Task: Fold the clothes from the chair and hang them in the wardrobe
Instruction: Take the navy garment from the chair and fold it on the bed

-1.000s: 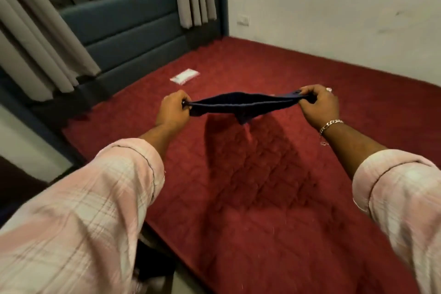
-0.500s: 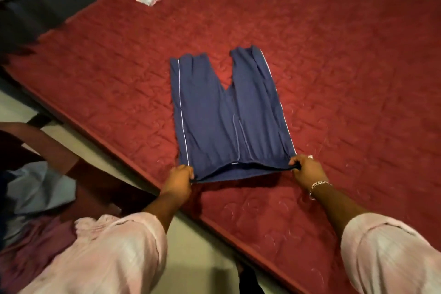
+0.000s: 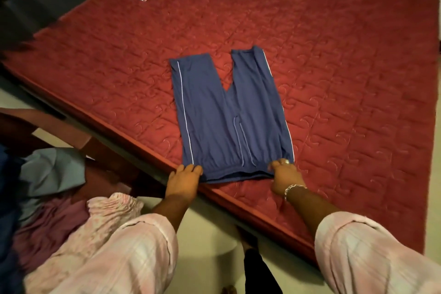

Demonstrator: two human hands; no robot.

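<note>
Both hands' grips, left hand (image 3: 183,180) and right hand (image 3: 284,178), pinch soft blue trousers (image 3: 229,126) flat on quilted red mattress (image 3: 346,67).

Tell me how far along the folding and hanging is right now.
Early. Done: the blue trousers lie spread flat on the red mattress, legs pointing away. In hand: the left hand and right hand each have a grip on a waistband corner; no fold made yet. Left: folding these, then the pile of clothes at lower left. No wardrobe in view; nothing hung.
</note>
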